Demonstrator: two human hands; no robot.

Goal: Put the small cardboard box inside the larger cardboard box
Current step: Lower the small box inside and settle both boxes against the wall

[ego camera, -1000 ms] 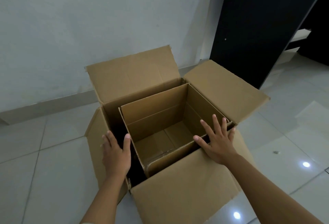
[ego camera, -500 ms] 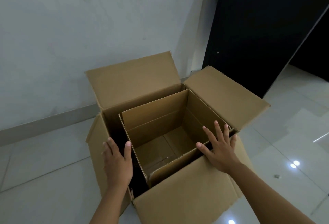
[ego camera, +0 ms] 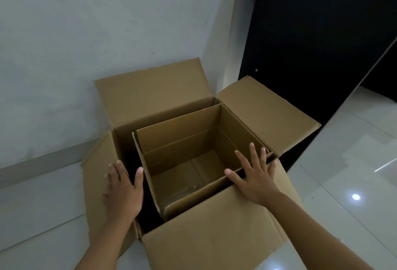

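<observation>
Grey-white plaster fills the upper left of the frame, a scuffed wall (ego camera: pixel 103 33) running down to a pale skirting strip (ego camera: pixel 43 162) and glossy white floor tiles (ego camera: pixel 38 216) at lower left. Over the left edge of the larger cardboard box (ego camera: pixel 214 241) hovers the left hand (ego camera: pixel 122 192), flat, fingers spread apart, gripping nothing, thumb pointing toward the dark gap beside the inner carton. Whether the palm touches the folded-down left flap, I cannot tell. Centre frame, the small cardboard box (ego camera: pixel 182 141) sits down inside the big one, open-topped, its bare bottom showing, its far right corner close to the larger box's corner. All four outer flaps splay outward. Right of centre, the right hand (ego camera: pixel 255 177) is open too, fingers fanned, over the near right rim of the small box, clamped on nothing. Upper right, a black door or panel (ego camera: pixel 311 44) stands against the wall. Far right, shiny tiles catch bright spots of ceiling light (ego camera: pixel 356 196).
</observation>
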